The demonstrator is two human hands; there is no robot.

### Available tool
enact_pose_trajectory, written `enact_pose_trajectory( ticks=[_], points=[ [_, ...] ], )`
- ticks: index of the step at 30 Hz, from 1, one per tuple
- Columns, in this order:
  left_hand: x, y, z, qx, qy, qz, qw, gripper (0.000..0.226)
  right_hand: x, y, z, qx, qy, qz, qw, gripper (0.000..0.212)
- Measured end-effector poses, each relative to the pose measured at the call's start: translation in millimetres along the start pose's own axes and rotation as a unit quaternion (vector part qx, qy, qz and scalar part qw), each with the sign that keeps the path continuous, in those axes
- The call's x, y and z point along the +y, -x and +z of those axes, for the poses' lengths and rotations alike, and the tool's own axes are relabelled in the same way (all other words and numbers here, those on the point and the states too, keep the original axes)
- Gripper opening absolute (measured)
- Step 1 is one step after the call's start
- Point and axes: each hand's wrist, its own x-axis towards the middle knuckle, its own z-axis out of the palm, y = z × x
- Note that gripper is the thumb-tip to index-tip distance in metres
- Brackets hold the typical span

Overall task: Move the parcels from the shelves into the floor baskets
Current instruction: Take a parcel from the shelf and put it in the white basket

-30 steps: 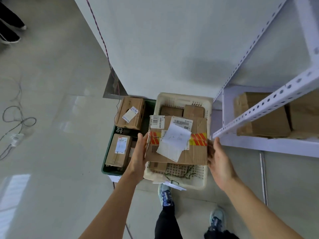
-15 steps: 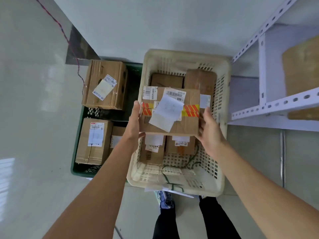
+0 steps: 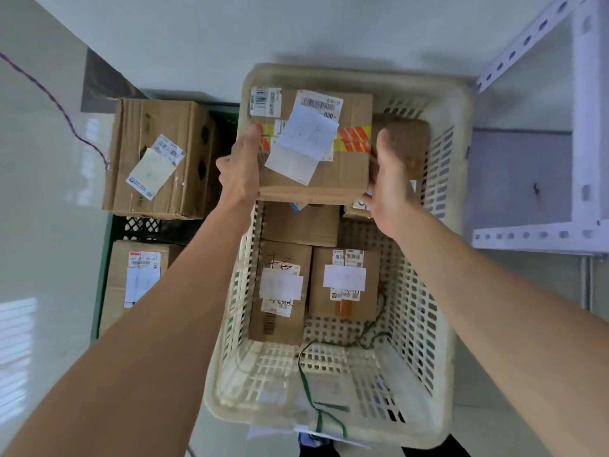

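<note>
I hold a cardboard parcel [image 3: 342, 173] with red-and-yellow tape and white labels between both hands, over the far end of the cream floor basket [image 3: 425, 324]. My left hand [image 3: 240, 169] grips its left side and my right hand [image 3: 389, 186] its right side. Under and beyond it lie other parcels in the basket: two labelled boxes [image 3: 280, 291] [image 3: 344, 282] side by side, a plain box [image 3: 301, 222] and a brown one [image 3: 403, 140] at the far right. Whether the held parcel rests on them I cannot tell.
A dark green basket [image 3: 102, 258] stands left of the cream one, holding a large box [image 3: 155, 156] and a second box [image 3: 141, 272]. A white metal shelf rack [image 3: 540, 235] is at the right. A thin cable [image 3: 56, 103] crosses the glossy floor at the left. A green cord [image 3: 309, 390] hangs on the cream basket's near wall.
Both hands have carried the taped parcel down and forward, from above the basket's middle to its far end. The view has dropped closer to the baskets.
</note>
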Motion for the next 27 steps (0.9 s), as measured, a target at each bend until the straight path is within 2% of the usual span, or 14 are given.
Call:
enact_pose_trajectory(
  ticks=[2,5,7,10,13,16,19,22,24,25,27],
  points=[
    [2.3,-10.0,5.6,0.016,-0.026,0.028,0.999,0.080,-2.7,-10.9,1.4,-0.001,-0.009,-0.010,1.000,0.065],
    [3.0,-16.1,10.6,0.038,-0.037,0.048,0.997,0.093,-9.2,-23.3,6.9,-0.002,-0.027,-0.016,1.000,0.066],
    [4.3,-16.1,14.0,0.044,-0.037,0.053,0.997,0.094,-12.7,-29.9,11.9,-0.006,-0.047,-0.013,0.999,0.064],
    [7.6,-20.5,19.5,0.058,-0.026,0.053,0.997,0.086,-11.7,-36.0,14.3,-0.008,-0.070,-0.002,0.998,0.066],
    [3.2,-22.1,27.6,0.076,-0.030,0.059,0.995,0.071,-3.9,-39.4,6.6,-0.021,-0.055,0.001,0.998,0.058],
    [-6.4,-27.6,34.1,0.082,-0.047,0.079,0.992,0.062,1.0,-45.1,1.0,-0.023,-0.045,0.000,0.999,0.062],
    [-11.9,-33.4,36.2,0.082,-0.151,0.100,0.980,0.055,5.5,-53.6,1.9,-0.017,-0.047,-0.004,0.999,0.059],
    [-21.5,-37.2,38.7,0.075,-0.340,0.136,0.928,0.046,15.9,-60.1,1.2,-0.039,-0.059,0.005,0.997,0.053],
    [-25.7,-38.0,41.6,0.070,-0.355,0.154,0.919,0.048,18.4,-62.4,2.6,-0.051,-0.047,0.013,0.997,0.053],
    [-29.4,-38.9,44.6,0.052,-0.355,0.154,0.920,0.049,16.4,-61.1,4.7,-0.050,-0.036,0.023,0.998,0.060],
    [-30.3,-34.4,50.7,0.008,-0.320,0.123,0.939,0.056,12.6,-61.7,9.4,-0.043,-0.034,0.041,0.998,0.093]
  ],
)
